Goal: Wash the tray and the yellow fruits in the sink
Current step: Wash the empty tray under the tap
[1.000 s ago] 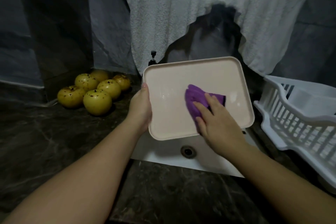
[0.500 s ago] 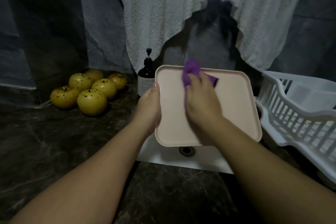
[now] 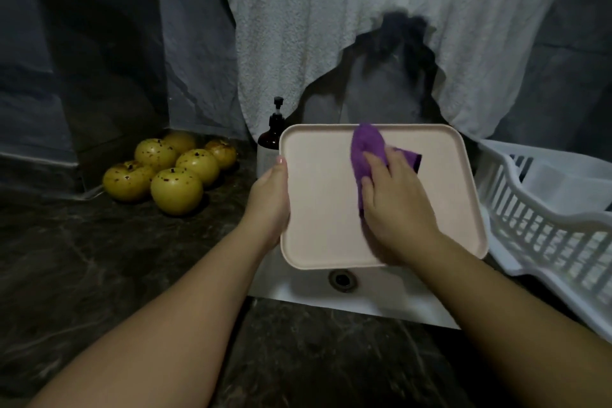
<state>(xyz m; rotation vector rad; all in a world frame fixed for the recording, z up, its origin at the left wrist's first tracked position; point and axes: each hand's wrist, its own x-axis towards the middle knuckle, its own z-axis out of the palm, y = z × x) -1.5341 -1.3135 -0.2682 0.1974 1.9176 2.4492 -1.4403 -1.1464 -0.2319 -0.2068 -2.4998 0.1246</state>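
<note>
No readable writing or brand marks anywhere; the pump bottle's (image 3: 271, 139) label area is seen only as a pale band, text not legible.

Tray (image 3: 318, 205): pale pink, rectangular, rounded corners, low raised rim, smooth matte plastic look. It is held tilted above the white sink (image 3: 364, 303), flat face toward the camera, lower edge above the round metal drain (image 3: 342, 279). No stains can be made out on its face.

Left hand (image 3: 270, 205): the tray's left edge is gripped, thumb laid on the front rim, fingers hidden behind.

Right hand (image 3: 394, 205): a purple cloth (image 3: 366, 151) is pressed flat against the tray's upper middle, fingers lying roughly straight over it. Cloth looks soft and fuzzy; one folded corner sticks out to the right of the fingers.

Yellow fruits (image 3: 175, 189): six counted, round, apple-like, yellow-green skin speckled with dark reddish-brown specks, clustered touching each other on the dark marbled countertop (image 3: 99, 275), left of the sink, in the corner by the wall. Well apart from both hands.

Pump bottle: dark brown body, black pump head, standing just behind the tray's upper left corner, mostly hidden by it.

White slatted plastic dish rack (image 3: 543, 219) sits right of the sink, near the tray's right edge. A white terry towel (image 3: 331, 26), nubbly texture, hangs on the wall behind, ragged lower edge above the tray. Wall is dark grey, stone-like.
</note>
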